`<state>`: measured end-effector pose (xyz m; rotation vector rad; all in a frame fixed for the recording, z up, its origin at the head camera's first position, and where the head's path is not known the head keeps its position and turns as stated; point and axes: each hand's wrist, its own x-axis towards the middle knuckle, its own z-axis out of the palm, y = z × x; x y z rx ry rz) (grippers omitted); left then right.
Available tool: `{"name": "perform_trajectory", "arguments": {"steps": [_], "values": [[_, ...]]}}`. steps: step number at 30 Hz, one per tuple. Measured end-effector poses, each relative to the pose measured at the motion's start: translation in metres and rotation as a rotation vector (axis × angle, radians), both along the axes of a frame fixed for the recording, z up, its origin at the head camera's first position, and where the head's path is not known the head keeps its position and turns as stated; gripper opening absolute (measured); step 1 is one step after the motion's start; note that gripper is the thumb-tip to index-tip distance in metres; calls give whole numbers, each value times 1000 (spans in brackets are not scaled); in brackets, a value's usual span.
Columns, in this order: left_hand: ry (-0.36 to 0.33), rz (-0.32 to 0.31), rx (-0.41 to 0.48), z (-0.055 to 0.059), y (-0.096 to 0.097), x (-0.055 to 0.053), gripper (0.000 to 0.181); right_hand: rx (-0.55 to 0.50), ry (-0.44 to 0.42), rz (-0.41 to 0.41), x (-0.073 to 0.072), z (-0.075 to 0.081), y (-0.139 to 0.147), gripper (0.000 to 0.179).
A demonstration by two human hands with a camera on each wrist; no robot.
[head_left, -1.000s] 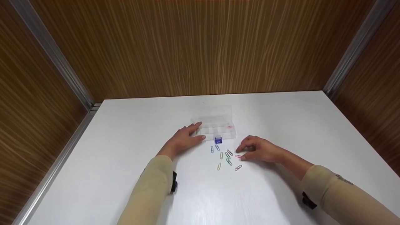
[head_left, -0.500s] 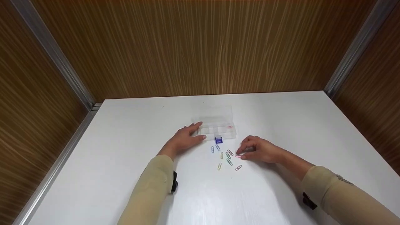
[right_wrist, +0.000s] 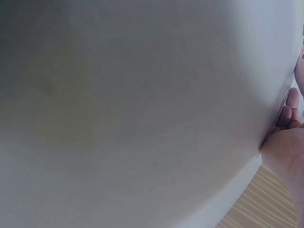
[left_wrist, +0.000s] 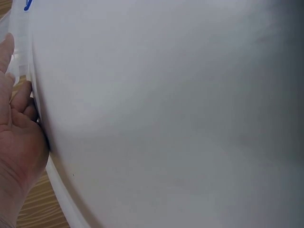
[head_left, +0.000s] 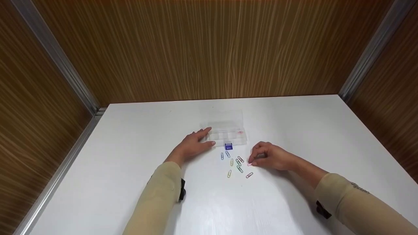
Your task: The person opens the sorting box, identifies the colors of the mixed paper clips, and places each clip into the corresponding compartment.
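Observation:
A clear plastic compartment box [head_left: 223, 138] stands on the white table with its lid raised at the back. My left hand [head_left: 192, 144] rests against the box's left end, thumb at the front edge and forefinger extended toward the hinge side. A pink paper clip [head_left: 249, 164] is pinched between the thumb and forefinger of my right hand [head_left: 269, 156], low over the table. Left of that hand lie several loose paper clips: blue [head_left: 222, 156], yellow [head_left: 229, 173], green [head_left: 240, 169] and dark red [head_left: 249, 175]. Something small and pink [head_left: 240, 132] lies in the box's right back compartment.
A purple latch [head_left: 228, 146] hangs at the box's front edge. The white table [head_left: 130, 156] extends around both arms, backed by a wood-grain panel [head_left: 209, 49] with metal posts at the corners.
My right thumb and forefinger have closed on the pink paper clip, and its visible end has turned slightly. The left hand and the box stay where they were.

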<state>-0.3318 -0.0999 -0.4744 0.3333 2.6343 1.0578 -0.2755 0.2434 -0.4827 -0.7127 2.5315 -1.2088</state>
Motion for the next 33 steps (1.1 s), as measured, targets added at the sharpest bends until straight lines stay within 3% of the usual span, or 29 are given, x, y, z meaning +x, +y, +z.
{"name": "perform_trajectory", "arguments": {"steps": [33], "values": [[17, -4, 7, -1, 0, 0, 72, 6, 32, 27, -3, -3, 2, 10]]}}
